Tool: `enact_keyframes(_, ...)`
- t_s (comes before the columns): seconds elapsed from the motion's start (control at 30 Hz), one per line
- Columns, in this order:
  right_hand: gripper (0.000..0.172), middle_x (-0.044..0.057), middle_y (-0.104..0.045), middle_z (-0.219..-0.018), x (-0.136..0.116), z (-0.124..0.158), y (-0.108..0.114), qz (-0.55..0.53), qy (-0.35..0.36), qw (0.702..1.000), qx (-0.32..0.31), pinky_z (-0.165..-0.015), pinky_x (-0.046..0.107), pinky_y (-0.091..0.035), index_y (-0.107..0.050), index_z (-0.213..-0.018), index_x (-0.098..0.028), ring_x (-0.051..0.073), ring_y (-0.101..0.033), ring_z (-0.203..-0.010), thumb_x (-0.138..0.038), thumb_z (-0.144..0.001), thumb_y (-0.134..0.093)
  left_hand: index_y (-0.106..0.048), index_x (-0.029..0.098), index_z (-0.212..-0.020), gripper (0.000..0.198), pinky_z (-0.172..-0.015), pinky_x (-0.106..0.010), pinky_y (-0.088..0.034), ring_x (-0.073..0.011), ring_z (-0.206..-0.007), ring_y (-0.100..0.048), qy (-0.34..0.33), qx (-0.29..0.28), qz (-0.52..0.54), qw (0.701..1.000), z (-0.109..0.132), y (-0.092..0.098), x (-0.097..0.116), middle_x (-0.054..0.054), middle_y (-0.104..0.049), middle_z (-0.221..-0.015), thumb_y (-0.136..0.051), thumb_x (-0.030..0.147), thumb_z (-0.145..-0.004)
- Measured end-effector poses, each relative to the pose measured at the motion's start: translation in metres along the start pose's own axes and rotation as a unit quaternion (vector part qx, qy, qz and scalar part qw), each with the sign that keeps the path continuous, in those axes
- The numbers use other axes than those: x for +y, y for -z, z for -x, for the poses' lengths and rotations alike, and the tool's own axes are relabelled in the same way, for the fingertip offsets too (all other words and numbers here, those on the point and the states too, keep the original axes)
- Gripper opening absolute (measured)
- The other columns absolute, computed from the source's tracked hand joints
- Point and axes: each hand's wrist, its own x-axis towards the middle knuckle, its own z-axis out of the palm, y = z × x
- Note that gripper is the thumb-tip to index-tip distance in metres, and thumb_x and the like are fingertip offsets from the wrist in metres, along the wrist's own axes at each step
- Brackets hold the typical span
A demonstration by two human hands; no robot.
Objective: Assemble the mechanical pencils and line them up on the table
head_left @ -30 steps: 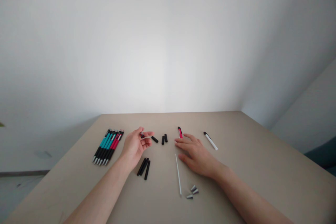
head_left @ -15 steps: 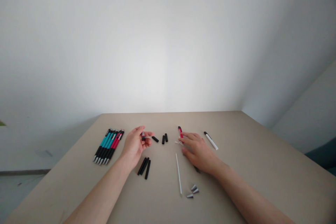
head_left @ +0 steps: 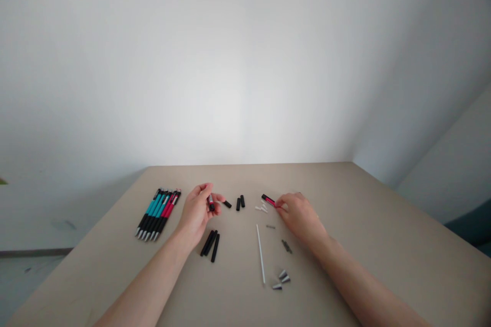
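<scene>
**Two pinches among scattered pen parts**

The left hand is curled, its thumb and fingertips closed on a short red-and-black piece held just above the tabletop. The right hand lies knuckles up, its fingertips pinching one end of a red barrel. The barrel juts out to the left of the hand, with its black end farthest from the fingers. Whether it rests on the tabletop or hangs just clear of it cannot be told.

Between the two hands lie three short black caps, one near the left fingertips and two side by side a little further right. Small white bits sit just below the red barrel's free end. A tiny grey spring and a small dark piece lie nearer the person, close beside the right wrist. A thin white refill runs lengthwise towards the person, and a cluster of grey cone tips sits near its close end. Three black grip sleeves lie bunched together beside the left wrist.

Well to the left, a row of finished pens, teal and red with black grips, lies packed side by side. Light patches show on their barrels, but any print there is too small to read.
</scene>
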Motion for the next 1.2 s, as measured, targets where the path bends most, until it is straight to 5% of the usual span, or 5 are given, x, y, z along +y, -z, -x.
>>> enact_keyframes(0.2,0.031,0.008,-0.069,-0.094,-0.001,0.001,0.000,-0.050,-0.016,0.998,0.042,-0.076,0.028,-0.045,-0.067,-0.101,-0.018,0.020,-0.062,-0.086,-0.005,-0.079,-0.049,-0.047,0.020,-0.089,0.029,-0.048,-0.024,-0.039,-0.0123,-0.042,-0.051,-0.026,-0.022,-0.042,0.999,0.002,-0.001,-0.003,-0.002,-0.066,-0.059,-0.064,0.037,-0.074)
enact_keyframes(0.43,0.022,0.005,-0.062,-0.090,-0.020,0.010,0.005,-0.231,0.154,0.957,0.084,-0.072,0.028,-0.044,-0.062,-0.090,-0.019,0.017,-0.057,-0.081,-0.008,-0.086,-0.044,-0.050,0.020,-0.099,0.028,-0.049,-0.023,-0.038,-0.0097,-0.044,-0.048,-0.108,-0.104,-0.085,0.985,0.004,-0.001,-0.008,0.001,-0.062,-0.058,-0.059,0.041,-0.082)
enact_keyframes(0.67,0.019,0.005,-0.060,-0.088,-0.027,0.014,0.009,-0.279,0.205,0.936,0.061,-0.072,0.029,-0.043,-0.060,-0.089,-0.020,0.017,-0.055,-0.081,-0.010,-0.090,-0.044,-0.051,0.021,-0.104,0.030,-0.041,-0.019,-0.036,-0.0066,-0.042,-0.037,-0.089,-0.195,-0.071,0.974,0.013,-0.005,-0.003,0.004,-0.056,-0.059,-0.058,0.042,-0.084)
enact_keyframes(0.87,0.015,0.005,-0.059,-0.087,-0.027,0.014,0.009,-0.278,0.197,0.939,0.055,-0.070,0.029,-0.043,-0.057,-0.090,-0.020,0.017,-0.053,-0.079,-0.012,-0.089,-0.045,-0.048,0.021,-0.103,0.028,-0.041,-0.021,-0.037,-0.0084,-0.043,-0.042,-0.078,-0.222,-0.072,0.969,0.016,-0.007,0.000,0.000,-0.062,-0.063,-0.055,0.041,-0.086)
enact_keyframes(1.2,0.009,-0.001,-0.050,-0.069,-0.022,0.015,0.008,-0.354,0.063,0.927,0.110,-0.059,0.026,-0.039,-0.045,-0.079,-0.020,0.014,-0.047,-0.063,-0.015,-0.073,-0.049,-0.050,0.019,-0.094,0.031,-0.037,-0.018,-0.028,-0.0076,-0.041,-0.043,-0.030,-0.146,-0.018,0.989,0.015,-0.009,0.003,-0.002,-0.065,-0.063,-0.064,0.041,-0.078)
